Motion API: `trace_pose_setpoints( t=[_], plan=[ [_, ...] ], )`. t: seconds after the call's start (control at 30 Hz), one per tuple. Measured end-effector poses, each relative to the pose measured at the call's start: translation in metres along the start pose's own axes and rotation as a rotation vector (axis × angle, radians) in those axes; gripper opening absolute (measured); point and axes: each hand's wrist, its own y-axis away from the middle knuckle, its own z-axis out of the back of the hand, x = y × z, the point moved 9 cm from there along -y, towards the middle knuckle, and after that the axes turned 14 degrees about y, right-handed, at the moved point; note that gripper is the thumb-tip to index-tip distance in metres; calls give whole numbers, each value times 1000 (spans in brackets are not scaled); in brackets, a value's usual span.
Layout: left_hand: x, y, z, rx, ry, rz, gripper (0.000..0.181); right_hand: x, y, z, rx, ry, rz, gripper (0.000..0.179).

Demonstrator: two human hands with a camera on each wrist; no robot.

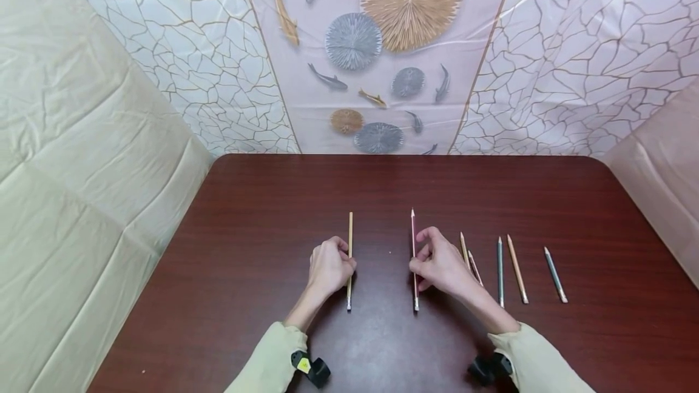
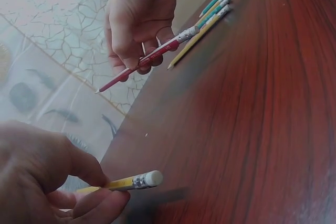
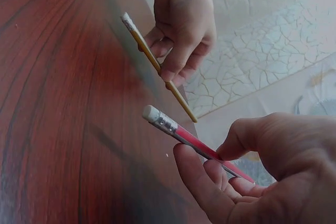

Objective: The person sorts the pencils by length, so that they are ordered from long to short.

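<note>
My left hand [image 1: 330, 264] pinches a yellow pencil [image 1: 351, 229] whose white eraser end points toward me; the far end looks blunt in the head view. To the right, my right hand [image 1: 441, 263] holds a red pencil [image 1: 413, 223] between thumb and fingers, its sharpened tip pointing away and its eraser end near me. Both pencils run nearly parallel, with a gap between them. In the left wrist view the yellow pencil's eraser [image 2: 154, 178] appears close up. The red pencil's metal band [image 3: 167, 124] shows in the right wrist view.
Right of my right hand lie several pencils: a teal one [image 1: 500, 265], a yellow one [image 1: 517, 268], another teal one [image 1: 556, 275], and two partly hidden by my right hand and forearm. They lie on a dark brown wooden table [image 1: 246, 229]. A patterned sheet [image 1: 207, 47] hangs behind it.
</note>
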Motion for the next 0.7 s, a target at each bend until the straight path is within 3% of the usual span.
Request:
trace_pose_setpoints(
  t=[0.27,0.7],
  plan=[
    [7,-2,4,16,-52,25,19,5,-7,-17,29,-14,2,43],
    [13,-3,14,-32,-162,31,18,13,-16,-42,79,-31,-2,40]
  ],
)
